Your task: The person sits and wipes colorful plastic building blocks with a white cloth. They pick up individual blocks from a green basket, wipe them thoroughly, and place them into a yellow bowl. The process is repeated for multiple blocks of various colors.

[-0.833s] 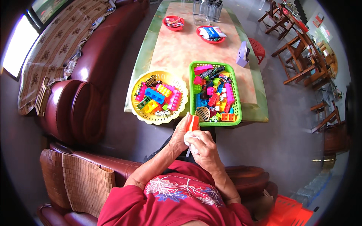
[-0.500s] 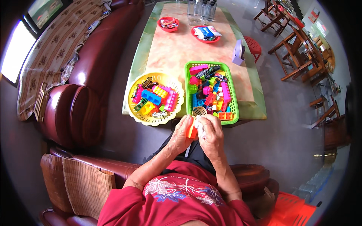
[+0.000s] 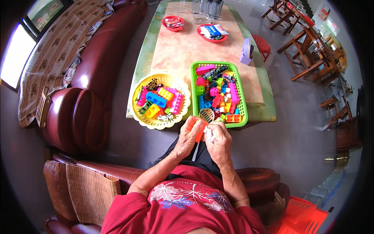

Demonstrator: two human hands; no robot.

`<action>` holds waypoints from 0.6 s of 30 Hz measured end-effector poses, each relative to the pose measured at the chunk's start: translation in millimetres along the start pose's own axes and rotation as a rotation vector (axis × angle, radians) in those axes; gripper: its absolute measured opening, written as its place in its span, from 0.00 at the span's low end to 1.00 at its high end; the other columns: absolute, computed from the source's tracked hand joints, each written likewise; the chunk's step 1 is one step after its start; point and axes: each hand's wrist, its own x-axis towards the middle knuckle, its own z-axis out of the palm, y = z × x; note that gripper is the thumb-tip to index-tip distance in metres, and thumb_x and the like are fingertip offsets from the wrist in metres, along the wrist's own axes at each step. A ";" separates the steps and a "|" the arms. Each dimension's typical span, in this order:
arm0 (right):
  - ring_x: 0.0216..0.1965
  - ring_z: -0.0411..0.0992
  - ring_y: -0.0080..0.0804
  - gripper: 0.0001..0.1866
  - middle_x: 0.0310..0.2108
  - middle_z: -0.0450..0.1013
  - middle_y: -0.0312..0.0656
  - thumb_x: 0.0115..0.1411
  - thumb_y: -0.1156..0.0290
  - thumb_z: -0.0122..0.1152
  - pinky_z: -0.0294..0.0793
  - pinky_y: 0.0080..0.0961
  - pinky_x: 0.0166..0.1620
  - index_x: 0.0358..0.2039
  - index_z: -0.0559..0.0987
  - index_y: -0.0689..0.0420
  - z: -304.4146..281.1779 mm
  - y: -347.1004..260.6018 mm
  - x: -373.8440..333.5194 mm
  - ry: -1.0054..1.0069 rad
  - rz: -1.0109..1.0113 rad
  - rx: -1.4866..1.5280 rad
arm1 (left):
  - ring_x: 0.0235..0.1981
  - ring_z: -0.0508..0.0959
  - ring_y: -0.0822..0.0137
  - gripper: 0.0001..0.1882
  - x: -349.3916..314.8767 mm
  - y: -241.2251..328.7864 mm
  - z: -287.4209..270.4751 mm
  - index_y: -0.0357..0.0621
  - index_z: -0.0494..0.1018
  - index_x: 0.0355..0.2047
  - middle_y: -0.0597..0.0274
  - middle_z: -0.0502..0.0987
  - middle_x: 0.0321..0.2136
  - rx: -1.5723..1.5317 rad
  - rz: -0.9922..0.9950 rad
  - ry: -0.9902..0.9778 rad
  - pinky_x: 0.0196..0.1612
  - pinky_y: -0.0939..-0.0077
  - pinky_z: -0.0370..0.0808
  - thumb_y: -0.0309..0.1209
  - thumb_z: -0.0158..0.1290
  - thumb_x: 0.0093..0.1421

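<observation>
Just beyond my lap, at the table's near edge, my two hands are together. My left hand [image 3: 189, 134] is closed on an orange toy brick [image 3: 199, 136], mostly covered by the fingers. Against it, my right hand [image 3: 219, 143] pinches a crumpled white cloth or tissue [image 3: 210, 135]. Beyond my left hand sits a round yellow basket [image 3: 157, 126] holding bright toy bricks and small toy vehicles. Right of it, a rectangular green basket [image 3: 243, 100] holds many more bricks and dark toy pieces. A tan slotted oval piece [image 3: 207, 114] lies at the green basket's near left corner.
The marble-patterned table [image 3: 171, 54] carries two red bowls of packets, one at the far left [image 3: 172, 29] and another near the middle [image 3: 224, 39]. Clear bottles [image 3: 212, 9] stand at the far end. A lilac holder [image 3: 246, 52] is near the right edge. A brown sofa [image 3: 99, 50] stands left.
The orange brick has turned in my left hand and shows less of itself. My right hand with the white cloth has shifted slightly against it. The baskets stay in place.
</observation>
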 end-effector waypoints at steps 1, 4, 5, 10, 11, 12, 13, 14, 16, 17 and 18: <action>0.30 0.73 0.44 0.14 0.31 0.71 0.47 0.46 0.85 0.63 0.74 0.33 0.33 0.35 0.73 0.62 -1.0 1.1 -1.3 -0.035 0.041 0.046 | 0.24 0.66 0.81 0.12 -0.4 -0.8 -1.5 0.44 0.68 0.37 0.70 0.71 0.27 0.033 0.006 0.011 0.26 0.85 0.65 0.40 0.48 0.67; 0.30 0.74 0.25 0.10 0.31 0.74 0.39 0.52 0.82 0.63 0.74 0.21 0.32 0.35 0.75 0.62 -15.4 -0.5 1.4 -0.153 0.377 0.443 | 0.24 0.66 0.82 0.13 -0.9 0.9 -4.5 0.43 0.68 0.39 0.70 0.71 0.28 0.095 -0.012 -0.007 0.27 0.86 0.65 0.40 0.48 0.66; 0.29 0.74 0.20 0.08 0.31 0.75 0.37 0.55 0.80 0.62 0.74 0.17 0.32 0.36 0.75 0.62 -17.7 0.6 2.7 -0.164 0.546 0.640 | 0.25 0.67 0.81 0.13 -0.3 4.3 -3.8 0.42 0.68 0.39 0.70 0.71 0.28 0.123 -0.014 -0.024 0.27 0.85 0.66 0.40 0.48 0.66; 0.28 0.74 0.20 0.09 0.32 0.76 0.38 0.56 0.79 0.61 0.76 0.17 0.26 0.39 0.75 0.60 -11.1 10.9 -1.3 0.056 0.643 0.980 | 0.28 0.71 0.78 0.13 1.0 11.8 7.0 0.42 0.68 0.41 0.67 0.73 0.31 0.091 0.056 -0.059 0.32 0.84 0.69 0.40 0.47 0.67; 0.27 0.74 0.21 0.10 0.32 0.76 0.39 0.56 0.78 0.62 0.76 0.17 0.25 0.39 0.75 0.60 -14.3 15.7 -2.9 0.062 0.694 1.128 | 0.27 0.70 0.78 0.13 1.2 9.1 4.5 0.43 0.68 0.41 0.68 0.72 0.30 0.019 0.021 -0.068 0.31 0.84 0.69 0.41 0.46 0.67; 0.27 0.74 0.22 0.10 0.32 0.76 0.40 0.56 0.78 0.62 0.76 0.17 0.24 0.40 0.75 0.60 -16.2 17.9 -3.5 0.069 0.743 1.277 | 0.27 0.70 0.78 0.14 1.4 6.3 1.4 0.44 0.68 0.41 0.68 0.72 0.29 -0.053 -0.013 -0.078 0.30 0.84 0.69 0.41 0.45 0.67; 0.27 0.74 0.24 0.11 0.32 0.76 0.41 0.56 0.78 0.62 0.74 0.17 0.23 0.40 0.75 0.60 -16.5 17.3 -3.8 0.089 0.751 1.291 | 0.26 0.70 0.78 0.14 1.2 5.0 -0.1 0.44 0.68 0.42 0.68 0.72 0.29 -0.125 -0.048 -0.089 0.29 0.83 0.69 0.42 0.45 0.68; 0.26 0.74 0.25 0.11 0.32 0.76 0.42 0.56 0.79 0.61 0.73 0.18 0.21 0.40 0.75 0.60 -17.7 15.2 -3.3 0.111 0.760 1.304 | 0.26 0.70 0.78 0.14 0.8 4.3 1.1 0.47 0.69 0.42 0.69 0.71 0.28 -0.155 -0.077 -0.044 0.26 0.82 0.69 0.43 0.43 0.68; 0.26 0.74 0.26 0.12 0.33 0.76 0.42 0.55 0.77 0.63 0.73 0.19 0.23 0.40 0.75 0.59 -19.7 14.7 -3.1 0.101 0.733 1.274 | 0.26 0.70 0.78 0.14 0.1 2.8 1.4 0.47 0.69 0.41 0.69 0.71 0.29 -0.286 -0.130 -0.019 0.26 0.81 0.69 0.44 0.44 0.68; 0.27 0.74 0.26 0.11 0.33 0.76 0.42 0.55 0.77 0.63 0.75 0.19 0.25 0.40 0.75 0.60 -18.6 11.8 -3.4 0.084 0.693 1.181 | 0.26 0.71 0.78 0.14 0.1 2.5 1.3 0.47 0.69 0.41 0.69 0.71 0.30 -0.351 -0.155 -0.006 0.25 0.81 0.69 0.44 0.44 0.68; 0.28 0.74 0.25 0.11 0.33 0.76 0.41 0.55 0.77 0.63 0.76 0.19 0.27 0.39 0.76 0.60 -16.5 6.4 -4.5 0.067 0.654 1.088 | 0.28 0.71 0.77 0.15 0.8 1.6 1.9 0.47 0.69 0.41 0.69 0.72 0.30 -0.346 -0.131 0.005 0.28 0.81 0.70 0.45 0.44 0.67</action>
